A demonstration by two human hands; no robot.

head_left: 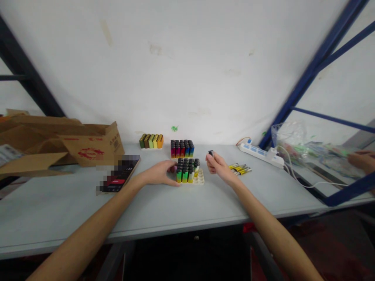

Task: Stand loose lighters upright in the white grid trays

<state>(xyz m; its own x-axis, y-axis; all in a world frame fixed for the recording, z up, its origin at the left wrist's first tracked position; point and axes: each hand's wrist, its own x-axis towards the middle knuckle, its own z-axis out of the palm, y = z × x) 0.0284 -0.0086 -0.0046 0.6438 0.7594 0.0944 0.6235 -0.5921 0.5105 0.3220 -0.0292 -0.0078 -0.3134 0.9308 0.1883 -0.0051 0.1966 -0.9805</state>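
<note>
A white tray [200, 180] with round holes stands in the middle of the table, partly filled with upright lighters [185, 171] in green, yellow and other colours. Their tops are black. My left hand [161, 173] grips the tray's left side, with its thumb by the front corner. Just right of the tray, my right hand [217, 166] is closed around a lighter [211, 153]; only its dark top shows above the fingers. Beside that hand, several loose yellow and silver lighters [240, 169] lie on the table.
Behind stand a tray of purple, red and blue lighters [182, 148] and one of green-to-orange lighters [151, 141]. Left are a phone [124, 173] and an open cardboard box [93, 146]. A power strip [260, 153], blue frame [301, 86] and another person's hand [361, 160] are right.
</note>
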